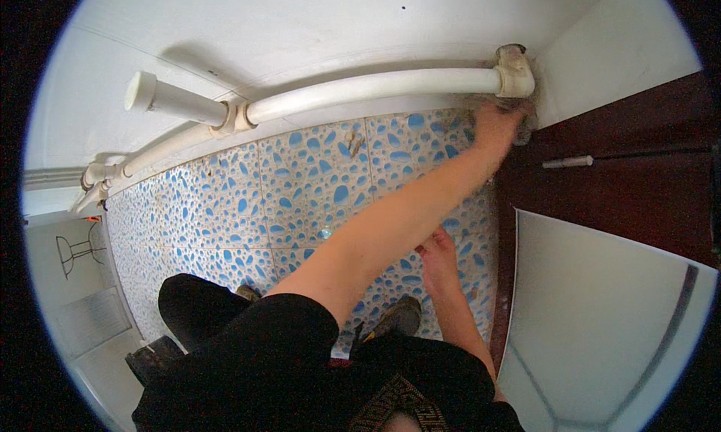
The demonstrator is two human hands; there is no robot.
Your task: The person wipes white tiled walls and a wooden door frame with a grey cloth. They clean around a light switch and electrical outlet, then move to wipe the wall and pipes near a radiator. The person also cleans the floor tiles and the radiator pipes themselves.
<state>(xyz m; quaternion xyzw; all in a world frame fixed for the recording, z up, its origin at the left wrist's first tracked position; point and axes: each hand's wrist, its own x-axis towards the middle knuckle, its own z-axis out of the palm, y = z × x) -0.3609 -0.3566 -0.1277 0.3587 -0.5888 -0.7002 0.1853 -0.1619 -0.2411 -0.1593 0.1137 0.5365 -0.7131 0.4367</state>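
Observation:
My left arm stretches across to the far right corner. There my left hand (500, 119) is at the underside of a white plastic pipe elbow (515, 80), against a greyish lower pipe section (524, 134). Its fingers are blurred and partly hidden, so their grip does not show. From the elbow a white plastic pipe (377, 85) runs left along the wall to a tee fitting (234, 119) and a capped branch pipe (174, 99). My right hand (439, 257) is lower, above the floor, with its fingers bent and partly hidden behind my left forearm.
A dark red wooden door or panel (619, 178) with a small metal handle (568, 162) stands close on the right, beside a pale panel (591, 297). Blue pebble-patterned tiles (315, 206) cover the floor, with debris (355, 143) near the wall. My shoe (397, 319) is below.

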